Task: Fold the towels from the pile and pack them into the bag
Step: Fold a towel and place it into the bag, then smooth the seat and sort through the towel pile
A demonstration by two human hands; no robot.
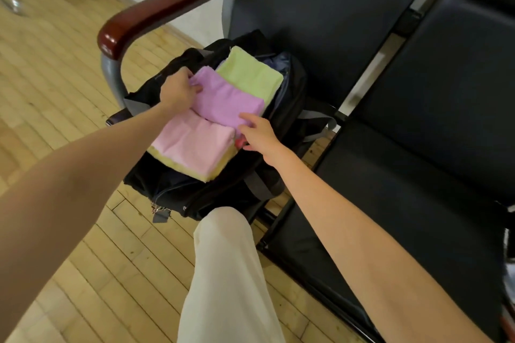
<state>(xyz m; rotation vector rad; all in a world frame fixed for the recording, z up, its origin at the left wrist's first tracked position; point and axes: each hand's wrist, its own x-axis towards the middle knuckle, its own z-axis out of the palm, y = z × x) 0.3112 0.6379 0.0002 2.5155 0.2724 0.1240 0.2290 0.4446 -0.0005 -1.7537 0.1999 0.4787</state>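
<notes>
An open black bag [172, 189] sits on the leftmost seat of a row of chairs. Folded towels lie in its opening: a green towel [250, 75] at the back, a purple towel [225, 100] in the middle, a pink towel [195, 145] at the front over a yellow towel [214, 168]. My left hand [178, 89] grips the purple towel's left corner. My right hand [257, 133] rests with relaxed fingers on the purple towel's right front edge, next to a bit of red cloth [240, 142]. No loose pile is in view.
A dark red wooden armrest [156, 12] on a grey metal post curves over the bag's left side. Dark padded seats [418, 175] stretch to the right. My leg in pale trousers [228, 273] stands in front of the bag on a wooden plank floor [55, 78].
</notes>
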